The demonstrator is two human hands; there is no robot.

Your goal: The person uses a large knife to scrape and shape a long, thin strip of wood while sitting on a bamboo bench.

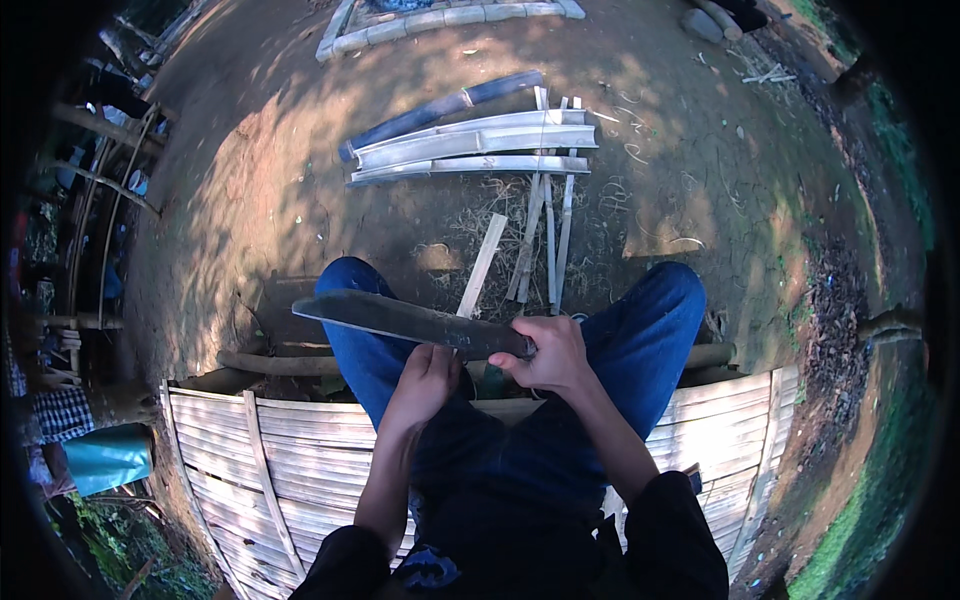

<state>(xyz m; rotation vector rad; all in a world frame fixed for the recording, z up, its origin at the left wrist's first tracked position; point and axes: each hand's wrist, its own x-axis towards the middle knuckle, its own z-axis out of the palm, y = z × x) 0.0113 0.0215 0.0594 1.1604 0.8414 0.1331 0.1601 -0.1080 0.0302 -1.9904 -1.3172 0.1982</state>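
My right hand [548, 353] is wrapped round the handle of a machete [400, 316], its broad dark blade pointing left across my knees. Just below the blade, my left hand [428, 385] is closed, thumb and fingers pinched together. A pale bamboo strip [484, 262] slants from beyond the blade down toward those fingertips and appears to be held there. The blade crosses over the strip and hides its near part. Whether the edge touches the strip I cannot tell.
Split bamboo lengths [475, 140] lie on the dirt ahead, with several narrow strips [550, 240] and curled shavings [490, 205] beside them. I sit on a slatted bamboo bench [290, 460]. Farther off is a block-edged frame [450, 17]. A teal cloth [108, 460] hangs at left.
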